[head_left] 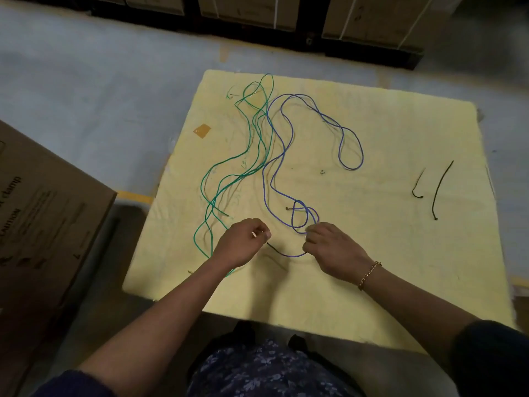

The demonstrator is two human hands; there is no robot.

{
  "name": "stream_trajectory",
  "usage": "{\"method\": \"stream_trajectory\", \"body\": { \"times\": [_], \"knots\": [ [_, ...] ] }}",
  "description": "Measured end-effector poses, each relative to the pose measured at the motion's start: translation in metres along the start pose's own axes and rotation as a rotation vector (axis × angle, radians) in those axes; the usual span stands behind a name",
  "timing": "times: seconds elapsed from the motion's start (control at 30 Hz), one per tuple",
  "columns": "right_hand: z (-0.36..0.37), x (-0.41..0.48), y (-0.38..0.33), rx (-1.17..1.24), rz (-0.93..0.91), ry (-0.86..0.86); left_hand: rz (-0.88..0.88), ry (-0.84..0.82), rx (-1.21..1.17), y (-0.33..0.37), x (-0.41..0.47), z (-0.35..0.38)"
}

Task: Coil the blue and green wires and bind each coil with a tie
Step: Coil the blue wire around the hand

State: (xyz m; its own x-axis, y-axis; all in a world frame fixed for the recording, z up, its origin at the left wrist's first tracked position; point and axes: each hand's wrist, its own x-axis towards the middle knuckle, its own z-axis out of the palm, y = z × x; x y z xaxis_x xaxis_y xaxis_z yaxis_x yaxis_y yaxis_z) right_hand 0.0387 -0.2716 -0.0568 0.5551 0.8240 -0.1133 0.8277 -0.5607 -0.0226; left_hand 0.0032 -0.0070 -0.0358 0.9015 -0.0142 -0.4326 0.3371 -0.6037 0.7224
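Note:
A long blue wire (350,167) lies in loose loops across the middle of the yellow pad (372,239). A green wire (252,133) sprawls to its left. My right hand (332,247) grips the blue wire where a small loop forms at the near end. My left hand (246,242) pinches the same wire's dark end, and a short span sags between the two hands. Two dark ties (442,187) lie apart at the pad's right side.
A brown cardboard box (43,224) stands on the floor at the left. Dark shelving with boxes (286,18) runs along the far side. A small brown tape patch (202,130) sticks on the pad's left part.

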Motion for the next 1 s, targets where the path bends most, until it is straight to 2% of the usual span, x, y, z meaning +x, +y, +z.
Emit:
{"method": "stream_trajectory", "body": {
  "times": [0.13,0.2,0.33,0.47,0.53,0.63,0.7,0.77,0.83,1.0],
  "knots": [
    [-0.001,-0.014,0.0,0.056,0.016,0.047,0.005,-0.003,-0.06,0.026,0.016,0.018],
    [0.0,-0.017,-0.001,0.076,0.007,0.042,-0.101,-0.034,-0.267,0.044,0.027,0.026],
    [0.0,-0.02,-0.006,0.116,-0.041,0.052,-0.393,0.022,-0.651,0.072,0.05,0.036],
    [-0.006,-0.018,-0.011,0.145,-0.062,0.039,-0.484,-0.053,-0.821,0.072,0.057,0.04],
    [-0.011,-0.014,-0.012,0.246,0.05,0.092,-0.495,-0.072,-0.865,0.073,0.057,0.038],
    [-0.019,-0.001,-0.008,0.539,0.466,0.313,-0.484,-0.094,-0.89,0.077,0.055,0.037],
    [-0.024,0.011,0.0,0.683,0.663,0.328,-0.461,-0.122,-0.875,0.079,0.053,0.037],
    [-0.032,0.024,0.006,0.84,0.743,0.206,-0.441,-0.147,-0.838,0.082,0.05,0.038],
    [-0.033,0.03,0.008,0.885,0.781,0.148,-0.427,-0.131,-0.79,0.086,0.049,0.036],
    [-0.025,0.02,0.006,0.966,0.884,0.218,-0.408,0.032,-0.801,0.088,0.057,0.021]
  ]
}}
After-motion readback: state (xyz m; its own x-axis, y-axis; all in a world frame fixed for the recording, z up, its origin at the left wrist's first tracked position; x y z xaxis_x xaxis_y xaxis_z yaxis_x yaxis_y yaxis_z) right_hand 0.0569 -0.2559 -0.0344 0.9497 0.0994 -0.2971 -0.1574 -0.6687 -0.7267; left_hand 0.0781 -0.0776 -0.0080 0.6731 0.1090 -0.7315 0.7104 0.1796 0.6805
